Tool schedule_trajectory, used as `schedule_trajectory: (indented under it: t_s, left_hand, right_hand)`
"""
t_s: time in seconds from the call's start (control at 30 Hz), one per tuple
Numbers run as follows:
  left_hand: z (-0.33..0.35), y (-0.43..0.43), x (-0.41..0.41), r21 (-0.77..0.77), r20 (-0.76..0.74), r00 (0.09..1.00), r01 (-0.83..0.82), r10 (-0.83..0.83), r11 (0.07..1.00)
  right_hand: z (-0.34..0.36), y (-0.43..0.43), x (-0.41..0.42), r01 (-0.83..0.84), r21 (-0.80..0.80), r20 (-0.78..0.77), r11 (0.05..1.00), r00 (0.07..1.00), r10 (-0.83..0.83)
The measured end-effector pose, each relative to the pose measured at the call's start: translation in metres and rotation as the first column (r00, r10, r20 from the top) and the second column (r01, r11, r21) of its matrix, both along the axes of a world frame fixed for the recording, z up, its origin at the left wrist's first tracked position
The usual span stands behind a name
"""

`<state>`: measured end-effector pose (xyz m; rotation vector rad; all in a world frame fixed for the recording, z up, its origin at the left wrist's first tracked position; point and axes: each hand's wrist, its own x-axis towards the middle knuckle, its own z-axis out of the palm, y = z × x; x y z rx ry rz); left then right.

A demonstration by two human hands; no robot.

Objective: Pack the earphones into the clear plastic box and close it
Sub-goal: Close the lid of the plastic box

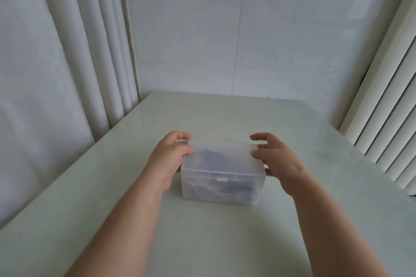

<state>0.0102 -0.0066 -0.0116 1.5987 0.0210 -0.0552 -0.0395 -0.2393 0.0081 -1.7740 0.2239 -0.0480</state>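
One clear plastic box (221,186), lid down, on table (225,243). Earphones (213,156) inside, blurred dark shape. Left hand (167,159) grips left end. Right hand (279,159), fingers spread, touches right end.

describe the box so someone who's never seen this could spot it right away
On the pale table that runs to the tiled wall, look near the middle, between the left hand and right hand. The box is the only thing standing there: frosted clear plastic, lid down, a small white latch on its front and dark shapes showing through.
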Motion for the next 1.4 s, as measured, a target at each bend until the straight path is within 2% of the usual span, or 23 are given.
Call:
schedule_trajectory:
  t_s: [0.1, 0.17, 0.23, 0.33, 0.4, 0.5, 0.63, 0.8, 0.93, 1.0, 1.1, 1.23, 1.4]
  left_hand:
    - [0.000, 0.002, -0.001, 0.087, 0.068, 0.998, -0.012, 0.006, 0.996]
    - [-0.001, 0.000, -0.002, 0.115, 0.162, 0.986, -0.056, 0.037, 0.992]
    - [-0.004, -0.003, -0.002, 0.155, 0.218, 0.974, -0.091, 0.056, 0.984]
    - [-0.005, -0.005, -0.002, 0.239, 0.185, 0.982, -0.018, -0.027, 0.971]
    - [-0.005, -0.006, -0.005, 0.335, 0.173, 0.981, 0.022, -0.084, 0.942]
    - [-0.001, -0.010, -0.011, 0.574, 0.200, 0.965, 0.023, -0.168, 0.818]
    - [0.000, -0.012, -0.011, 0.700, 0.189, 0.940, 0.073, -0.283, 0.711]
    - [0.004, -0.012, -0.014, 0.772, 0.177, 0.943, 0.045, -0.282, 0.634]
    - [0.013, -0.019, -0.035, 0.838, 0.308, 0.937, -0.185, -0.165, 0.513]
    - [0.010, -0.011, -0.040, 0.825, 0.278, 0.938, -0.123, -0.206, 0.552]
    - [0.007, 0.007, -0.042, 0.790, 0.157, 0.933, 0.077, -0.323, 0.608]
    - [0.000, 0.014, -0.043, 0.761, 0.212, 0.918, 0.061, -0.336, 0.646]
    - [0.000, 0.013, -0.044, 0.741, 0.235, 0.919, 0.041, -0.316, 0.670]
  right_hand:
    - [0.004, 0.003, -0.002, 0.037, -0.228, 0.015, 0.973, 0.999, -0.035]
    - [0.005, 0.007, -0.004, 0.080, -0.428, 0.071, 0.900, 0.996, -0.055]
    - [0.007, 0.011, -0.007, 0.069, -0.536, 0.081, 0.842, 0.996, -0.030]
    - [0.009, 0.016, -0.011, -0.041, -0.574, 0.009, 0.818, 0.998, 0.057]
    - [0.009, 0.022, -0.012, -0.110, -0.646, -0.060, 0.755, 0.994, 0.093]
    - [0.008, 0.026, -0.011, -0.165, -0.696, -0.133, 0.699, 0.986, 0.101]
    - [0.008, 0.027, -0.012, -0.186, -0.770, -0.175, 0.611, 0.981, 0.078]
    - [0.009, 0.030, -0.014, -0.145, -0.750, -0.148, 0.645, 0.988, 0.050]
    - [0.010, 0.030, -0.025, -0.013, -0.736, -0.021, 0.677, 1.000, -0.003]
    - [0.009, 0.033, -0.031, 0.043, -0.729, 0.029, 0.683, 0.999, -0.032]
    - [0.009, 0.032, -0.035, -0.030, -0.763, -0.013, 0.645, 0.999, 0.031]
    - [0.010, 0.021, -0.042, -0.141, -0.771, -0.088, 0.621, 0.989, 0.115]
    - [0.006, 0.018, -0.043, -0.130, -0.743, -0.065, 0.656, 0.990, 0.123]
